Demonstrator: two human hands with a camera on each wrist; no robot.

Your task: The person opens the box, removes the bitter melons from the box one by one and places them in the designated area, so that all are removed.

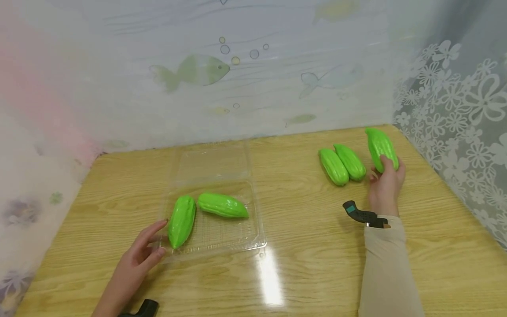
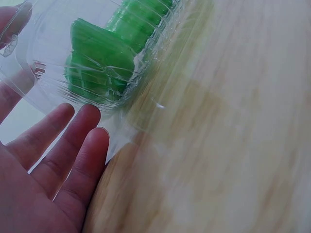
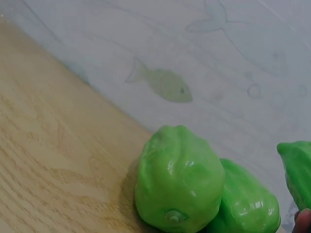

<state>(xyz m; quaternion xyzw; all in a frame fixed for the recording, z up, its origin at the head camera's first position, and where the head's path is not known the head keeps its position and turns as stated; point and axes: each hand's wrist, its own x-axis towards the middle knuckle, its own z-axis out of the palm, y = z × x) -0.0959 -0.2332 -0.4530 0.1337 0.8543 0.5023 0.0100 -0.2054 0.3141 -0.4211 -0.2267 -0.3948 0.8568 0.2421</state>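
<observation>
Wooden table [image 1: 305,237], glossy green vegetables [image 1: 381,147], ridged

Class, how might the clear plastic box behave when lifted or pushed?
The clear plastic box will probably flex if squeezed, since its walls look thin and see-through. It is likely light, so a push may slide it across the smooth, shiny table. Lifted by one side, it might tip and let the rounded green vegetables inside roll.

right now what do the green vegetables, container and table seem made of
Green vegetables: likely glossy plastic, given sharp highlights and uniform colour; coated foam possible.
Table: wood or laminate, its grain visible, its finish glossy where light reflects.
Clear container: probably thin, shiny plastic; the table shows through.
</observation>
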